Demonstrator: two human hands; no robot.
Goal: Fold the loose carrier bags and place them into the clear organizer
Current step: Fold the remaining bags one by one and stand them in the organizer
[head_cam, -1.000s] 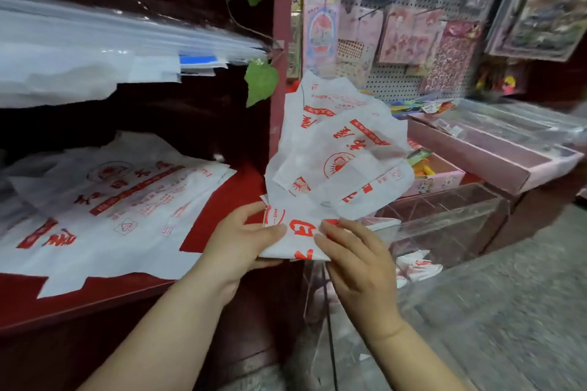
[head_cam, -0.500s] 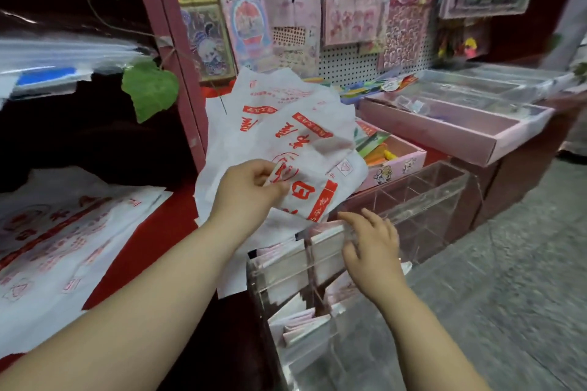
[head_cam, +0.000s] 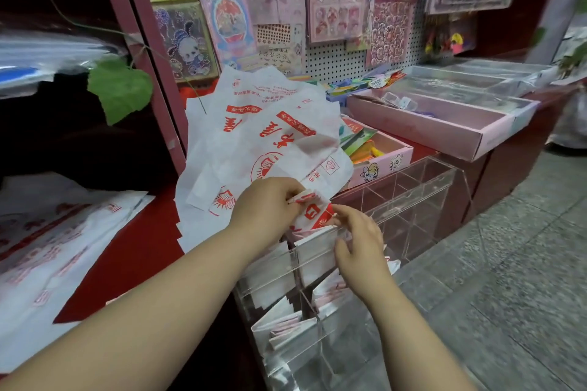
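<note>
The carrier bags are pinched by the left hand; the right hand, spread, is now brought against them just below that grip.

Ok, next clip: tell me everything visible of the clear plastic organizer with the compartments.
The clear plastic organizer is a see-through, rigid-looking box split by clear walls into a grid of open-topped compartments. It stands low against the front of the red counter. Its nearer compartments hold folded white-and-red carrier bags; the farther ones look mostly bare. The right hand is at its upper edge, though whether it grips cannot be told. The bunch of loose white-and-red bags, gripped by the left hand, hangs just above it.
</note>
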